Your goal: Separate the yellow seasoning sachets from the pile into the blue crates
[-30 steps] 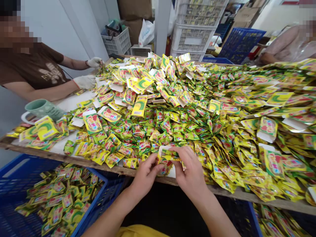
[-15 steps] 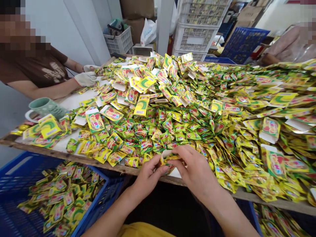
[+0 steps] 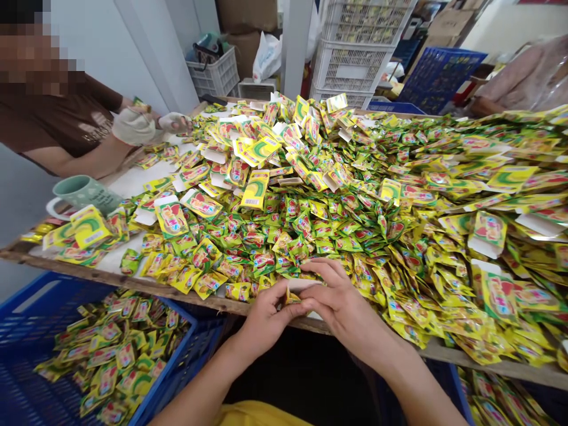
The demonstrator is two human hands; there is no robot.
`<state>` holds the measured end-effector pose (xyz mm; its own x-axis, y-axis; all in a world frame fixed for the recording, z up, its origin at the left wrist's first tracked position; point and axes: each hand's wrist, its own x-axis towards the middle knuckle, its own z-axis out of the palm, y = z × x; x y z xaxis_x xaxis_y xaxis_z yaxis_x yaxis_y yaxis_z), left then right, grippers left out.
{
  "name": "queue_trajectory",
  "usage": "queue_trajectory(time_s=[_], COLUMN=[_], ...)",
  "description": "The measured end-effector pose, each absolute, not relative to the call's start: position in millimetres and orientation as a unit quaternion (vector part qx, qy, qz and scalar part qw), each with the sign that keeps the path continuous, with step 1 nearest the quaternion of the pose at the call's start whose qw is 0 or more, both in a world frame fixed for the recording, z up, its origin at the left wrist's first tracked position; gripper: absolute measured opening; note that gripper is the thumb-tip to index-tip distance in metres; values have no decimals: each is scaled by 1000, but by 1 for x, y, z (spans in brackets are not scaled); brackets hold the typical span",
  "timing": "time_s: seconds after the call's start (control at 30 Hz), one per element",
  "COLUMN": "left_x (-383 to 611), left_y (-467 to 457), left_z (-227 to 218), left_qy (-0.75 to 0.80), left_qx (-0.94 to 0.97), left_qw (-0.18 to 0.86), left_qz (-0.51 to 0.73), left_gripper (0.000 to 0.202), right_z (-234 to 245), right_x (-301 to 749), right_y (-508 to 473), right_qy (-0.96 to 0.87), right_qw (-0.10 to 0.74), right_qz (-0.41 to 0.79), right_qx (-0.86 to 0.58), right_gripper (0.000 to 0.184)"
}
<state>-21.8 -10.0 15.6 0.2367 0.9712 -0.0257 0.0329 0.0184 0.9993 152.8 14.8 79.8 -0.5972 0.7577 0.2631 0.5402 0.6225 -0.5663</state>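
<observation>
At the front edge of the table, my left hand (image 3: 271, 312) is closed around a small yellow carton (image 3: 291, 296) with its white flap (image 3: 304, 284) raised. My right hand (image 3: 344, 305) meets it from the other side, thumb and fingers closed at the open end of the carton, with the index finger stretched above the flap. Most of the carton is hidden by my fingers. Just beyond lie loose green and yellow packets (image 3: 264, 263) in a broad heap. Printed yellow cartons (image 3: 255, 189) with open flaps lie on top of them.
A green mug (image 3: 84, 192) stands at the table's left end. Below sits a blue crate (image 3: 26, 331) of filled cartons, with more cartons at lower right. A co-worker's gloved hand (image 3: 133, 125) is at the left; another person's sleeve (image 3: 510, 83) shows far right. White crates (image 3: 348, 68) are stacked behind.
My right fingers have shifted at the carton's mouth, and the yellow piece between them no longer shows; the white flap is now plainer. The co-worker's gloved hand has moved left and up.
</observation>
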Motion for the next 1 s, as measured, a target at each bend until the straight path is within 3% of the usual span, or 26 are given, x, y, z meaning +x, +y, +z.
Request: queue_trajectory(time_s=[0.07, 0.13, 0.2, 0.3, 0.37, 0.57, 0.77, 0.93, 1.0], left_x=[-23, -23, -24, -24, -24, -21, -11, -8, -9], left_y=[-9, -10, -12, -14, -13, 0, 6, 2, 1], left_z=[16, 16, 18, 25, 31, 46, 51, 45, 39], left_qy=[435, 425, 431, 439, 431, 466, 527, 466, 455], left_qx=[558, 551, 538, 511, 488, 338, 345, 336, 359], left_qw=[569, 578, 581, 602, 635, 663, 585, 643, 624], left_qz=[420, 426, 432, 428, 416, 478, 511, 506, 524], left_gripper=[31, 31, 31, 33, 28, 3, 10, 2, 11], right_z=[77, 71, 63, 49, 43, 44, 39, 31, 29], right_x=[157, 160, 160, 155, 150, 139, 138, 141, 144], right_y=[11, 7, 4, 3, 4, 11, 13, 18, 20], right_qy=[-848, -779, -668, -513, -465, -481, -498, -472, -473], right_qw=[273, 350, 411, 421, 422, 428, 446, 453, 461], right_qz=[240, 272, 366, 549, 602, 601, 595, 616, 611], right_qx=[-387, -443, -501, -508, -494, -475, -445, -438, -436], right_gripper=[14, 13, 11, 21, 23, 18, 20, 24, 25])
